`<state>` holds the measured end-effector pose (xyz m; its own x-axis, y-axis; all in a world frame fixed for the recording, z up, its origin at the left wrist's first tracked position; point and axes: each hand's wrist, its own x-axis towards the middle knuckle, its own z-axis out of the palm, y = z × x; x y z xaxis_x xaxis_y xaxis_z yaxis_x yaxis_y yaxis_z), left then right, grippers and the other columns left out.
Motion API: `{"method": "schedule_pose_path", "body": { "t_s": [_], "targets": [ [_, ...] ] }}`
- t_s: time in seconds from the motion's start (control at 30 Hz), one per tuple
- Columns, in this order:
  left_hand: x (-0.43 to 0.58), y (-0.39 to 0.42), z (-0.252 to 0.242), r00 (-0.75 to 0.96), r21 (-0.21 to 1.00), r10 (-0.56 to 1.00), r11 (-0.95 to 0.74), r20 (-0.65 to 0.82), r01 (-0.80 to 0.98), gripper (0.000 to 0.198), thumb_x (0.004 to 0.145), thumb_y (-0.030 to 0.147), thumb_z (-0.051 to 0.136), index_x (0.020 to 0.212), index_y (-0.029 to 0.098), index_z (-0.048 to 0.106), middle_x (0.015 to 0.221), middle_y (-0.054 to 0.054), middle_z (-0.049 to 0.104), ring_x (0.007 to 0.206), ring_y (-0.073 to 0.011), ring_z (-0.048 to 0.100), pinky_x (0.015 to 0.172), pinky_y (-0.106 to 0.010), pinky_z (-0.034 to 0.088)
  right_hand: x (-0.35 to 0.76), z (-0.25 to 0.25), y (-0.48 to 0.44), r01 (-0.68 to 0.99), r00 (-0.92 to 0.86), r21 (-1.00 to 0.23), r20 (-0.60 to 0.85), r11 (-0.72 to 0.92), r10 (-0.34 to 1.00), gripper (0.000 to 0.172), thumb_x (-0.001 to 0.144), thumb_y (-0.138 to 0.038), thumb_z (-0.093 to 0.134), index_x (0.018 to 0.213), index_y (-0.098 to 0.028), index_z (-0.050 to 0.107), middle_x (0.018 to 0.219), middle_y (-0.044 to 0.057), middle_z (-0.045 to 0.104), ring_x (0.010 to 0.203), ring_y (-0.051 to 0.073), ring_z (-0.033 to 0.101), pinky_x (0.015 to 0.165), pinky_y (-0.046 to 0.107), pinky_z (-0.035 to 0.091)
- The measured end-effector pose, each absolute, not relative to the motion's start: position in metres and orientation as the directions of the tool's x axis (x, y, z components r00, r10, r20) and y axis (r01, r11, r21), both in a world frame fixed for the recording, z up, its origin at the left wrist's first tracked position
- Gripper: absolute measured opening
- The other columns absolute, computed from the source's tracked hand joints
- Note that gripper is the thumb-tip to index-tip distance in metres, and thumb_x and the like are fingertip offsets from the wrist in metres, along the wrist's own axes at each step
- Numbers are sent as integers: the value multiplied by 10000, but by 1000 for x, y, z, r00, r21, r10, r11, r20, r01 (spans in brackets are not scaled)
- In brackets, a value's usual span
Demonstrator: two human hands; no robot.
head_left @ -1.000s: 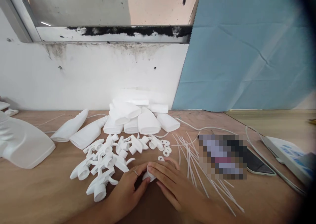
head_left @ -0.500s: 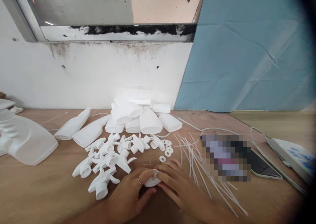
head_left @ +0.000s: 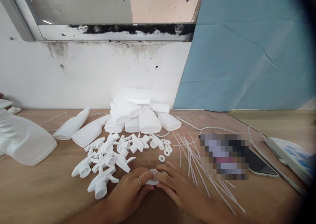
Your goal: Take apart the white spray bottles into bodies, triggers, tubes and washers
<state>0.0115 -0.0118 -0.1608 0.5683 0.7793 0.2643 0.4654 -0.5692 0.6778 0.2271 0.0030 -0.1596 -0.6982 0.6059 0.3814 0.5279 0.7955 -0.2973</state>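
Close to my body, both hands meet over a white spray trigger head (head_left: 153,182), its round collar turned up toward me. My left hand (head_left: 132,187) grips it from the left, with thumb and index finger at the collar and a ring on one finger. From the right, my right hand (head_left: 176,184) closes on it, fingertips at the collar's opening. Fingers hide most of the head, and I cannot tell whether a washer sits inside. Just beyond my hands lie several loose white washers (head_left: 161,158). More spray trigger heads (head_left: 106,158) are heaped left of them.
White bottles (head_left: 150,120) are piled against the wall, with a larger bottle (head_left: 29,138) at far left. Thin white tubes (head_left: 197,166) lie scattered to the right. Beyond them are a partly blurred phone (head_left: 263,166), a cable (head_left: 217,127) and a white device (head_left: 291,154).
The spray trigger head has turned slightly in my hands, so its round collar shows more from above. My fingertips have shifted a little around it.
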Motion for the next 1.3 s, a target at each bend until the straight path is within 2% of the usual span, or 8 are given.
{"method": "schedule_pose_path", "body": {
  "t_s": [0.2,0.4,0.57,0.8,0.93,1.13,1.2,1.3],
  "targets": [
    [11,-13,-157,570,681,779,-567,261,463,281,920,202,491,1184,295,507,1163,-1,618,1089,-145,561,963,-253,438,227,-157,2,510,-708,-297,387,807,590,206,927,-151,443,1096,-222,536,1035,61,600,962,202,549,910,382,462],
    [13,-12,-155,592,631,753,-614,287,474,251,926,183,471,1148,290,521,1100,10,642,1031,-132,590,932,-239,457,225,-158,1,496,-714,-298,393,815,579,220,936,-145,405,1104,-197,537,1003,74,618,907,194,573,796,316,511],
    [14,-13,-157,593,584,737,-649,324,488,263,928,166,460,1162,280,499,1149,-4,634,1078,-136,582,953,-246,458,222,-158,-6,541,-673,-263,434,799,599,283,930,-142,409,1193,-182,509,1082,99,632,984,214,580,866,361,509],
    [15,-13,-159,630,521,681,-715,372,466,314,953,171,395,1248,270,435,1153,-35,635,1096,-160,576,962,-292,470,217,-160,-11,649,-680,-10,440,761,586,412,842,-79,446,1244,-136,517,1422,135,446,1252,336,429,946,547,445],
    [16,-14,-157,636,531,673,-720,377,447,365,956,159,377,1300,277,399,1190,-53,617,1115,-166,562,962,-301,466,216,-159,-12,624,-691,-92,398,776,603,588,825,-61,437,1404,-112,348,1444,119,423,1331,277,348,1038,475,410],
    [15,-15,-159,613,604,717,-660,331,446,288,943,152,402,1198,272,462,1213,-28,592,1119,-154,545,971,-275,440,228,-153,-8,569,-664,-286,393,771,636,464,872,-152,484,1328,-225,435,1452,89,395,1321,232,371,1044,426,407],
    [14,-15,-162,592,602,745,-634,307,486,235,931,154,426,1130,267,477,1140,-14,607,1048,-155,567,911,-266,460,238,-153,1,569,-651,-263,434,779,623,458,884,-164,480,1335,-222,423,1408,99,444,1290,227,406,1018,418,419],
    [13,-15,-165,567,606,778,-596,272,527,162,925,163,441,1048,264,472,1060,5,607,965,-148,577,837,-255,467,263,-152,28,658,-585,-124,538,743,607,384,877,-111,442,1243,-210,506,1241,104,581,1165,244,503,952,442,421]
  ]
}}
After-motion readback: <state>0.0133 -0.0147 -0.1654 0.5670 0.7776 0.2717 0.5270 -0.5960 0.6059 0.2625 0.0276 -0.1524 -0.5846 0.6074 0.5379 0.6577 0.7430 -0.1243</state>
